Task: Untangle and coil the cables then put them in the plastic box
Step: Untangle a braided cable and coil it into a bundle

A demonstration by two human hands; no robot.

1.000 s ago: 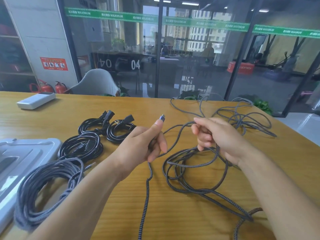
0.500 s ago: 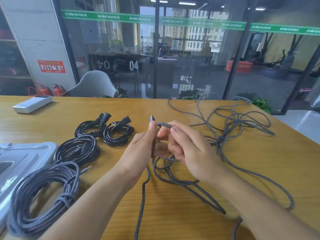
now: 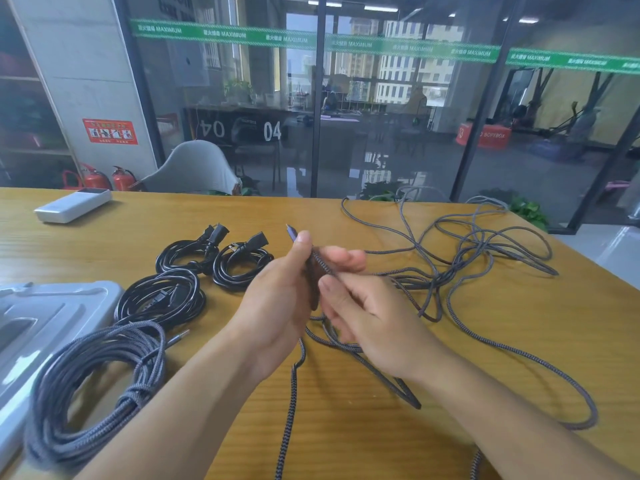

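A long grey braided cable [image 3: 460,268] lies tangled across the right half of the wooden table [image 3: 346,431]. My left hand [image 3: 277,299] grips a small coil of that cable near its plug end, and the plug [image 3: 291,232] sticks up past the thumb. My right hand [image 3: 367,317] pinches a strand of the same cable right beside the left hand. A coiled grey braided cable [image 3: 86,386] lies at the front left. Three coiled black power cables [image 3: 239,261] lie behind it. The grey plastic box [image 3: 41,320] sits at the left edge, partly cut off.
A white power bank [image 3: 72,204] lies at the table's far left. A grey chair [image 3: 194,168] stands behind the table, in front of a glass wall. Loose cable loops trail toward the table's far right edge and over its front edge.
My right hand came in from the right to meet the left hand, laying more cable against the small coil. The loose loops on the table have been drawn closer.
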